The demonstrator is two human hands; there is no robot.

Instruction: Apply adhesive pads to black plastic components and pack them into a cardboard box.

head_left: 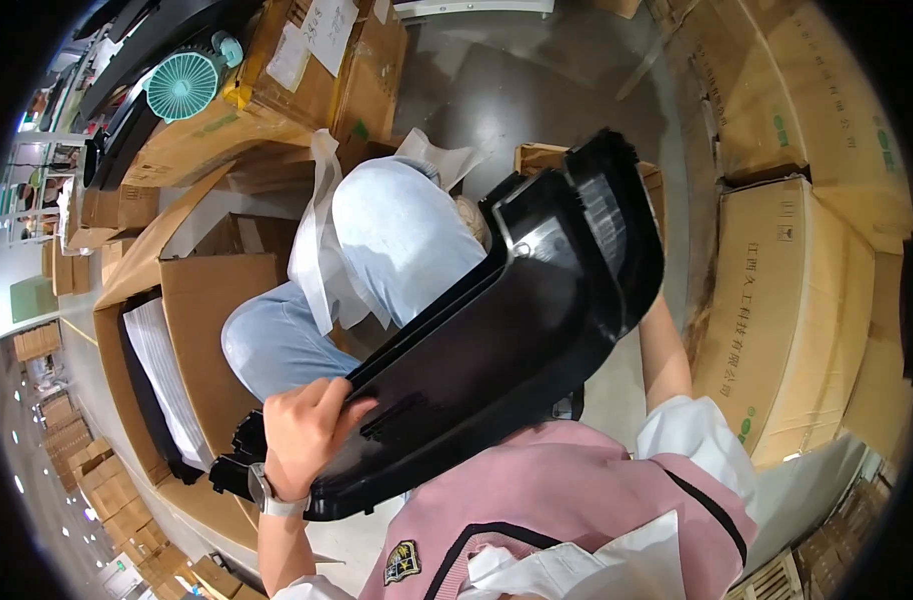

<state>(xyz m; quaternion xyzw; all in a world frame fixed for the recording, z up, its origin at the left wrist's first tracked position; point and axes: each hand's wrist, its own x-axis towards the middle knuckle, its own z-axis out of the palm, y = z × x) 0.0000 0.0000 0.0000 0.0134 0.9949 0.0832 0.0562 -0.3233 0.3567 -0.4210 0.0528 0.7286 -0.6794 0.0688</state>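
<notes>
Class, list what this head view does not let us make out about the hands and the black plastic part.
- Right hand: hidden behind the black plastic panel; only the forearm shows.
- Left hand: fingertips hidden over the panel's edge.
- Open carton: contents partly hidden by its flap.

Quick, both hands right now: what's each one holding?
Left hand: closed on the near edge of the black plastic panel.
Right hand: hidden behind the panel; only its forearm shows, so cannot tell.
</notes>
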